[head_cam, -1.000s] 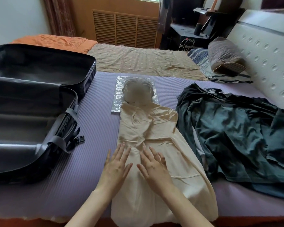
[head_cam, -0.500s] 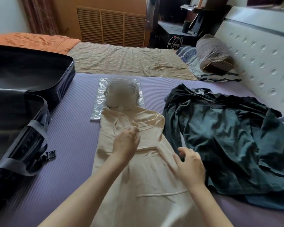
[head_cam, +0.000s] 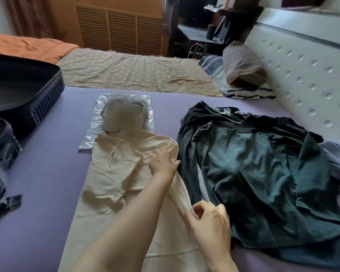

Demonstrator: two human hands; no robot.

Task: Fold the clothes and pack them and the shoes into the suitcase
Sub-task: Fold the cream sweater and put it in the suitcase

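A cream dress [head_cam: 114, 173] lies lengthwise on the purple mat [head_cam: 47, 173], its sleeves folded in. My left hand [head_cam: 163, 163] reaches across it and takes hold of the right edge near the shoulder. My right hand [head_cam: 210, 218] pinches the same edge lower down and lifts it. A pair of pale shoes [head_cam: 124, 116] sits on a clear plastic bag just beyond the dress. Dark green clothes [head_cam: 253, 173] are heaped to the right. The open black suitcase [head_cam: 24, 91] stands at the left edge.
A white padded headboard [head_cam: 302, 65] runs along the right. A grey pillow [head_cam: 241, 65] lies on striped bedding at the back right. A beige sheet [head_cam: 126, 73] and an orange blanket [head_cam: 28, 46] cover the far bed. A suitcase strap buckle [head_cam: 14, 199] lies on the mat.
Both hands left the middle of the dress, where they lay flat, and moved to its right edge. They now hold that edge. The camera turned right, so the suitcase slid left.
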